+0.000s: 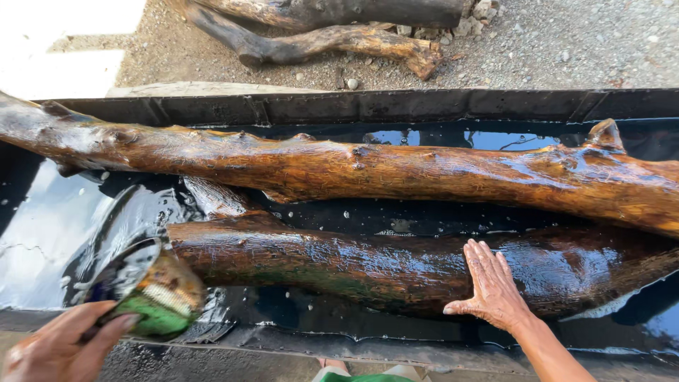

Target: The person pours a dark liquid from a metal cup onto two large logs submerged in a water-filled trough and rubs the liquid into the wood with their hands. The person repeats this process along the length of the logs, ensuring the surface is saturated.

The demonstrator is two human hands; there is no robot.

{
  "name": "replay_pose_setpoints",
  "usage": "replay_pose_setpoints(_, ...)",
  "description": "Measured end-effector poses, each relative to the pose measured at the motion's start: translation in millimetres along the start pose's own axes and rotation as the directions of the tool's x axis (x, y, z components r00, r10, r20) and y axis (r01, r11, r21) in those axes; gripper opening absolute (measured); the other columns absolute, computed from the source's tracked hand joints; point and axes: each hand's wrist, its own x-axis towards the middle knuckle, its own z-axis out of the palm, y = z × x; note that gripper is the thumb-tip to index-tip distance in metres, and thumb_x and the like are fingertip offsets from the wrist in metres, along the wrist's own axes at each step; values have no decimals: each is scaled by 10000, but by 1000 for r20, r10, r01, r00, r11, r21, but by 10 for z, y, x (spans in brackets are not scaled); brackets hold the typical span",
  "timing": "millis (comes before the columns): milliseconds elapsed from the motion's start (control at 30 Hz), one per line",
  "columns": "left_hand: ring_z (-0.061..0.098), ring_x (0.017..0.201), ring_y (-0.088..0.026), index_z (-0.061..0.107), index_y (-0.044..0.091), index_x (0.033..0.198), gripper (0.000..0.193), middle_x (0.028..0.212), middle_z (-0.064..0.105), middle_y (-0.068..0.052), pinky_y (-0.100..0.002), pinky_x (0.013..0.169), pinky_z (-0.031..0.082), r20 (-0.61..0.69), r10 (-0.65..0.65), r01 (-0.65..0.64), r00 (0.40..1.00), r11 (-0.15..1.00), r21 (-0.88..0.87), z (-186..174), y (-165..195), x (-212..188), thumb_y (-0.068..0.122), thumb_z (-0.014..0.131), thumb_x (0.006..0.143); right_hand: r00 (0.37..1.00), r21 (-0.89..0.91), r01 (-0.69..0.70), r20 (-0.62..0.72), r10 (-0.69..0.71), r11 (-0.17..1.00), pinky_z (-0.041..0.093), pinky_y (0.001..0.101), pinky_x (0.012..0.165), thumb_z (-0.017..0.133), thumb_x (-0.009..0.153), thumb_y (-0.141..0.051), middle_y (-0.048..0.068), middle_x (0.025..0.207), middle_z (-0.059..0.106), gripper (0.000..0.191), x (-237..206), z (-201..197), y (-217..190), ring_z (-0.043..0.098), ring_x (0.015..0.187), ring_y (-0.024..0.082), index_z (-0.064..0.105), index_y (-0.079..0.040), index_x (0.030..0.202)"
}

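The right hand [491,286] lies flat on the near wet log [368,265] in the black trough [353,106]; the left hand [60,346], at the trough's near edge, tips a green container [152,290] (liquid pouring) over that log's end.

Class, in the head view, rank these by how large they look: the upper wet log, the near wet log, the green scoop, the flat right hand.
1. upper wet log
2. near wet log
3. and 4. green scoop and right hand: they look alike; unranked.
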Motion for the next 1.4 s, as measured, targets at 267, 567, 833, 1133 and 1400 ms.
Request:
replay_pose_setpoints(267,761,779,-232,733,61,967,287,884,755,-77,-360,655,603,-87,493,-501,865,856,-130,179,1375,-65,268,769,771,998,9,2,-59,-2,1000,70,531,1200,689,511,-903,177,1640,173,1474,-52,6,9,96,1514,339,189,-37,1594)
replay_pose_setpoints(567,683,788,-319,682,60,966,174,790,656,-112,-445,653,543,305,668,-616,679,744,-258,695,2044,-74,187,732,859,998,13,-33,-48,34,999,72,525,1209,675,492,-931,153,1645,172,1483,-76,-63,-28,94,1530,327,197,-61,1595)
replay_pose_setpoints(833,650,828,-347,598,67,869,188,802,609,-118,-490,686,504,503,631,-615,591,756,-226,882,2515,-163,218,702,909,996,-1,-89,30,89,996,64,503,1230,704,487,-927,127,1695,140,1507,-87,-149,-50,69,1527,304,160,-85,1611)
replay_pose_setpoints(1133,634,875,-354,567,75,882,187,840,599,-128,-485,724,506,591,649,-694,479,692,-197,1001,2968,-228,212,687,925,998,13,-21,-52,22,1000,77,514,1205,713,509,-899,169,1680,172,1482,-141,-220,-34,101,1555,352,191,-33,1591)
replay_pose_setpoints(1400,625,920,-356,576,68,901,196,869,607,-119,-485,777,505,631,681,-728,371,635,-257,1171,3601,-316,229,678,948,978,-63,146,-144,-154,987,175,515,1195,628,633,-868,187,1571,329,1266,-221,-389,172,257,1467,357,329,11,1494)
